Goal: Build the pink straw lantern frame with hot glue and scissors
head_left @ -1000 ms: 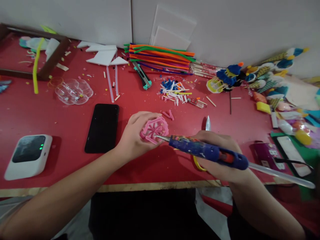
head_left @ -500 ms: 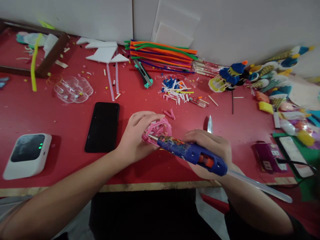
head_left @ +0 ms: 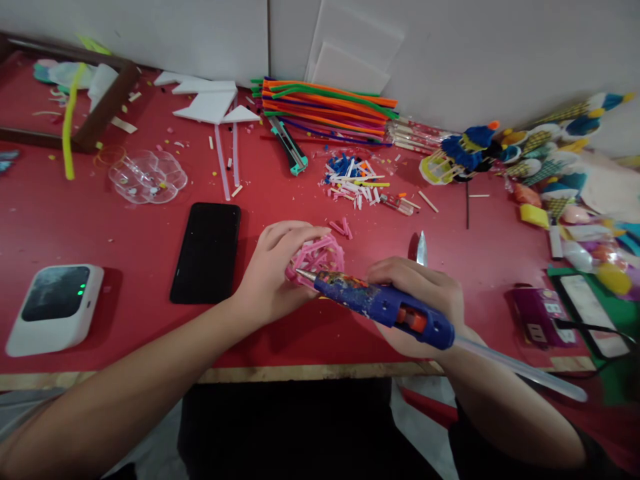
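Observation:
My left hand (head_left: 273,270) is closed round a small pink wheel (head_left: 323,255) built from cut straw pieces, holding it just above the red table (head_left: 125,233). My right hand (head_left: 425,293) grips a blue glue gun (head_left: 385,305) with an orange trigger. Its metal tip touches the wheel's near left side. A clear glue stick (head_left: 520,367) sticks out of the gun's back toward the right. A silver scissor blade (head_left: 421,248) shows just behind my right hand.
A black phone (head_left: 206,251) lies left of my left hand, a white device (head_left: 53,309) with green lights further left. Cut straw bits (head_left: 353,183), a utility knife (head_left: 290,150), coloured straws (head_left: 325,110), a clear tray (head_left: 147,177) and craft birds (head_left: 525,153) lie behind.
The glue gun has swung left and tilted, its tip moving from the wheel's face to its near left side. My left hand turned the wheel more edge-on. The last half second shows almost no movement.

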The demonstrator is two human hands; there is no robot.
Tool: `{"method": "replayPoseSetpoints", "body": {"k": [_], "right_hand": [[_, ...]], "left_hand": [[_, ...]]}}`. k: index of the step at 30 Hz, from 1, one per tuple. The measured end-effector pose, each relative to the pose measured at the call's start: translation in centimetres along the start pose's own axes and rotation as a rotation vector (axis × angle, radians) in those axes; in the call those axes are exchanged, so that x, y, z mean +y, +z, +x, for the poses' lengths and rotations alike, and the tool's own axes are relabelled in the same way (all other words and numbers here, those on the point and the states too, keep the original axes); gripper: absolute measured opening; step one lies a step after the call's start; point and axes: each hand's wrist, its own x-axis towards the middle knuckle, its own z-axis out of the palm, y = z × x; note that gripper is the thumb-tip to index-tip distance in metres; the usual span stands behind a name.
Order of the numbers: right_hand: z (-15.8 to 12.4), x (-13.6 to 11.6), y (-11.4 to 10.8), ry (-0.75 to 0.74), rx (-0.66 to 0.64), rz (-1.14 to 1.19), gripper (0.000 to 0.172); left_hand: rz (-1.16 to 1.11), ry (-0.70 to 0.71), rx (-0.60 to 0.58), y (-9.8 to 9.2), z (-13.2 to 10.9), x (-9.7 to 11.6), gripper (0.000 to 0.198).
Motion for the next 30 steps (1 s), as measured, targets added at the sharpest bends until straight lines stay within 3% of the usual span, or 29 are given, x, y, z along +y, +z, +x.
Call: {"method": "replayPoseSetpoints", "body": {"k": [24,30], "right_hand": [[-0.20,0.10,0.18,0.012,0.019,-0.012,0.025],[-0.27,0.53,-0.61,0.010,-0.028,-0.071,0.028]], "left_hand": [[-0.028,0.016,0.021,0.05,-0.07,-0.11,0.061],[-0.062,-0.027,0.024,-0.05,0.07,0.31,0.054]]}}
